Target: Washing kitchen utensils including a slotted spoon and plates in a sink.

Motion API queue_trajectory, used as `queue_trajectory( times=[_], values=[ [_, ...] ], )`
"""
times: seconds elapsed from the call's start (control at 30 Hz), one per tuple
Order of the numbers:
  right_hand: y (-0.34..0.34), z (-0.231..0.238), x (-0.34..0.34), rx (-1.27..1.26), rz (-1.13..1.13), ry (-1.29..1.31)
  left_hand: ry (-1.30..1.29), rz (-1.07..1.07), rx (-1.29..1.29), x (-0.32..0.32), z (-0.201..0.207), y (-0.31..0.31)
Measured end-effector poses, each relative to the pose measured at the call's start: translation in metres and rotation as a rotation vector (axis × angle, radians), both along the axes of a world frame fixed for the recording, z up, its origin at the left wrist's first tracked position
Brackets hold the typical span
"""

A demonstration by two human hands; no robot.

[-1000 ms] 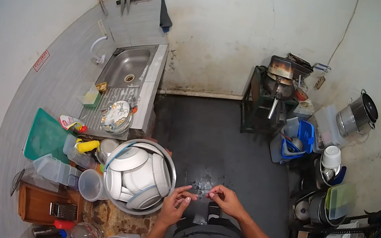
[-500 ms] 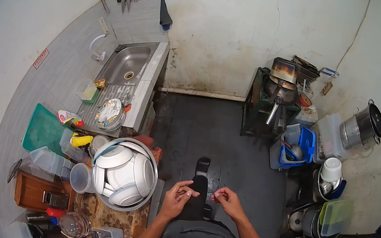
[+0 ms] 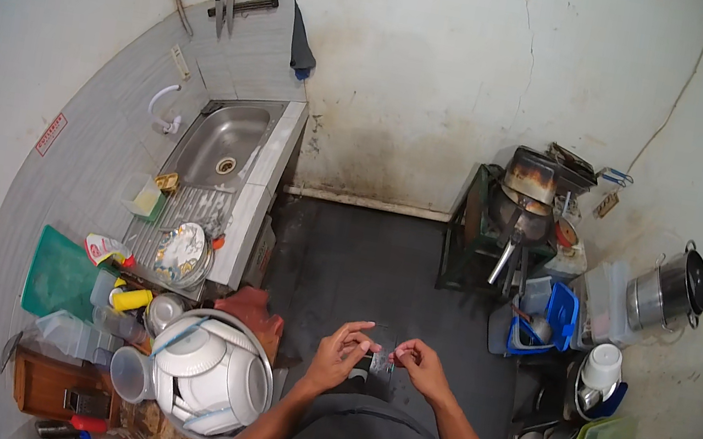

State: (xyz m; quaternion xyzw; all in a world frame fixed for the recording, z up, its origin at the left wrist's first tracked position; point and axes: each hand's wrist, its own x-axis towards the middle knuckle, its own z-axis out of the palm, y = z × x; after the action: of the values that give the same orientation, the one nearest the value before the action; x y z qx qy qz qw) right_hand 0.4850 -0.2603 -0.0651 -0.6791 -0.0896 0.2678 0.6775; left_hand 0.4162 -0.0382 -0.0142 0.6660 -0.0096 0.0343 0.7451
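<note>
Both my hands are held up in front of my body, above the dark floor, a short gap between them. My left hand [image 3: 336,354] has its fingers apart, the index finger stretched toward the right, and I see nothing in it. My right hand [image 3: 424,369] is curled, its thumb and fingertips drawn together; whatever is between them, if anything, is too small to make out. Nearest on the left is a large metal basin [image 3: 274,372] heaped with white bowls [image 3: 202,362].
A steel sink [image 3: 220,142] stands at the left, stacked dirty plates [image 3: 181,252] on its drainboard. Beyond the basin lies a green cutting board [image 3: 62,273]. Sooty pans [image 3: 530,180] sit on a stand at the far right, near a blue container [image 3: 560,320] and a tall steel pot [image 3: 660,294].
The view has tilted up, so the sink and stand sit lower in it. My hands have come slightly closer together. My foot, seen before, is now mostly hidden.
</note>
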Motion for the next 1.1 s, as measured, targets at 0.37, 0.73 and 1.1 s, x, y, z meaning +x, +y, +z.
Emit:
queue_trajectory(
  times=[0.37, 0.73, 1.1],
  values=[
    [0.060, 0.011, 0.116, 0.029, -0.010, 0.021, -0.029, 0.074, 0.001, 0.115, -0.003, 0.064],
    [0.118, -0.014, 0.248, 0.020, 0.232, 0.051, 0.042, 0.313, 0.005, 0.188, -0.030, 0.111],
    [0.226, -0.013, 0.457, -0.008, 0.603, 0.057, 0.048, 0.684, 0.031, 0.309, -0.014, 0.151]
  ],
)
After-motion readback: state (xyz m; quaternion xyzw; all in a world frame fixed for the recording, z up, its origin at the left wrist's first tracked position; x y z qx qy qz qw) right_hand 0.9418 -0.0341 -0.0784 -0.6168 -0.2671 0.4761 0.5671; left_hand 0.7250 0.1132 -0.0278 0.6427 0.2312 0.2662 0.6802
